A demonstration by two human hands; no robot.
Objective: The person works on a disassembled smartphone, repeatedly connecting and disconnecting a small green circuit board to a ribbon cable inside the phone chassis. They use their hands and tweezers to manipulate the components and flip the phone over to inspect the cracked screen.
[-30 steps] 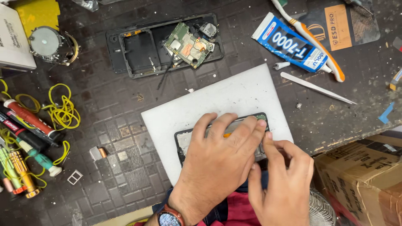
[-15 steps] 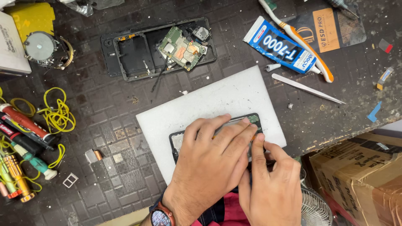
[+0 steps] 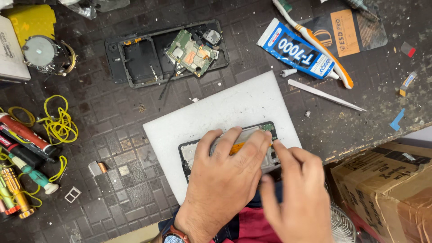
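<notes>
a: what do i have under the hands?

b: left hand lies flat, fingers spread, pressing down on an opened phone; it covers most of the phone and closes around nothing. the phone rests on the white mat, near the mat's front edge, at the centre of the view.

a: and the right hand?

b: right hand sits just beside the left, its forefinger tip touching the phone's right end close to a small green board corner. i cannot tell whether it pinches anything; the fingers are blurred. an orange strip shows between the left fingers.

a: surroundings?

b: behind the mat, a second black phone frame with a green circuit board lying tilted on it. to the right, a blue-and-white glue tube, a toothbrush across it, and a white pry stick. at left, yellow rubber bands and screwdrivers. a cardboard box stands at lower right.
</notes>
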